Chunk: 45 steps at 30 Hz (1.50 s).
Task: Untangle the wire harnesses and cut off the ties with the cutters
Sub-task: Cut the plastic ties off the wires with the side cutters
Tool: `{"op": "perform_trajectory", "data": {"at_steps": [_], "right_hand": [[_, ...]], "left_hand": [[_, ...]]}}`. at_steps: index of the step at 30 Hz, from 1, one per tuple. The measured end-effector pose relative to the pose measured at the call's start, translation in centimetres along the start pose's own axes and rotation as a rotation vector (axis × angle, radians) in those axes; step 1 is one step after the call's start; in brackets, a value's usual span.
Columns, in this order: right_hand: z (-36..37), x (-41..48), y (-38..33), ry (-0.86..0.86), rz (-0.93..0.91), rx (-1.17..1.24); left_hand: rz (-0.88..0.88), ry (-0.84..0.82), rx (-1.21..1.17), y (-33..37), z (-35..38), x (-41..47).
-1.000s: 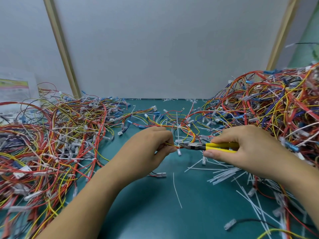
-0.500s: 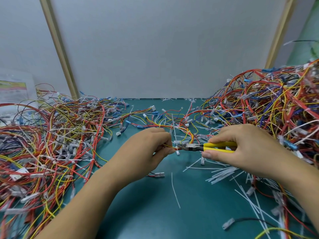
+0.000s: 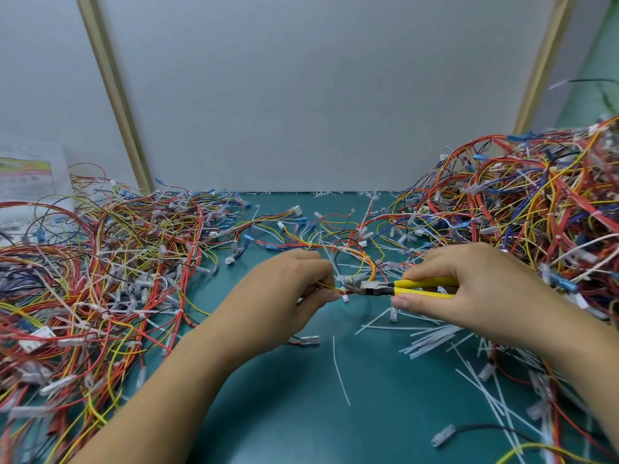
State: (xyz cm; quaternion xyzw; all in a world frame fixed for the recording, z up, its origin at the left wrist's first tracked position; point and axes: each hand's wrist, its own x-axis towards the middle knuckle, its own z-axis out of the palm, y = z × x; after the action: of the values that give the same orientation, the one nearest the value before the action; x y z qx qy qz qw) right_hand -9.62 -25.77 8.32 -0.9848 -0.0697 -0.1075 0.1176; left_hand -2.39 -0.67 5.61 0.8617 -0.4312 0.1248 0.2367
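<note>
**Head view: cutter nose tight against the wires at the tie**

I have both hands meeting low over the desk (image 3: 301,413). The left hand (image 3: 284,289) pinches a thin harness (image 3: 365,262) of red and yellow wires between thumb and fingertips. The right hand (image 3: 469,289) is wrapped round the yellow handles of the cutters (image 3: 405,283). Their nose points toward the left hand and sits at a small white tie (image 3: 345,298), just beside the left thumb. I cannot tell whether the blades are on the tie or only touching it; the spot is too small.

My main worry is a nicked wire. The tie hugs the bundle, so if the blades go in too deep or at a slant, they could bite insulation along with the plastic.

The second worry is the left thumb. It is so close to the nose that a slip or a sudden snap through the tie could carry the tips into it.

Third, the harness trails away from the hands into the tangle beyond them, and on toward the big pile (image 3: 536,212) past the right hand. If it is snagged there, a pull from the left hand could drag the tie out of the blades mid-squeeze.

Cut ties (image 3: 432,339) lie heaped under the right hand. A freed piece may fly off or drop among them, which I judge harmless.
</note>
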Motion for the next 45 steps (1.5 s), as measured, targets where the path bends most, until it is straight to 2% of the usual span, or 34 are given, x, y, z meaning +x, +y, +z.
{"op": "perform_trajectory", "data": {"at_steps": [4, 7, 15, 17, 18, 21, 25, 27, 30, 34, 37, 39, 41, 43, 45], "right_hand": [[0.0, 0.1, 0.1, -0.003, -0.011, -0.021], [-0.1, 0.0, 0.2, 0.026, 0.001, 0.050], [0.5, 0.1, 0.6, 0.265, 0.132, 0.243], [0.7, 0.4, 0.4, 0.312, 0.183, 0.415], [0.8, 0.5, 0.1, 0.308, 0.218, 0.586], [1.1, 0.8, -0.9, 0.167, 0.386, 1.076], [2.4, 0.8, -2.0, 0.058, 0.488, 1.258], [3.0, 0.9, -2.3, 0.071, 0.484, 1.335], [3.1, 1.0, -2.5, 0.084, 0.473, 1.437], [3.1, 0.8, -2.5, 0.091, 0.455, 1.412], [3.3, 0.8, -2.7, 0.131, 0.433, 1.427], [3.4, 0.8, -2.8, 0.155, 0.387, 1.448], [3.4, 0.7, -3.0, 0.195, 0.325, 1.426], [3.5, 0.6, -3.3, 0.253, 0.267, 1.355], [3.6, 0.5, -3.6, 0.312, 0.212, 1.270]], "left_hand": [[0.006, -0.005, 0.000, 0.0, 0.0, 0.0], [-0.003, -0.003, -0.005, -0.1, -0.1, 0.1], [-0.042, 0.025, -0.011, 0.1, -0.1, -0.1], [-0.072, 0.077, -0.008, 0.1, 0.0, -0.1], [-0.086, 0.106, -0.015, 0.1, 0.0, -0.1], [-0.097, 0.200, -0.134, 0.5, 0.0, -0.1], [-0.086, 0.304, -0.434, 1.4, -0.2, -0.1], [-0.059, 0.233, -0.574, 1.8, 0.0, -0.2], [-0.029, -0.003, -0.747, 2.0, 0.4, -0.4], [0.054, -0.230, -0.642, 2.1, 0.5, -0.5], [-0.057, -0.300, -0.660, 2.3, 0.8, -0.4], [-0.227, -0.197, -0.717, 2.2, 1.1, 0.0], [-0.366, 0.044, -0.797, 2.0, 1.2, 0.4], [-0.380, 0.345, -0.744, 1.5, 1.1, 0.5], [-0.264, 0.542, -0.537, 1.2, 0.9, 0.4]]}}
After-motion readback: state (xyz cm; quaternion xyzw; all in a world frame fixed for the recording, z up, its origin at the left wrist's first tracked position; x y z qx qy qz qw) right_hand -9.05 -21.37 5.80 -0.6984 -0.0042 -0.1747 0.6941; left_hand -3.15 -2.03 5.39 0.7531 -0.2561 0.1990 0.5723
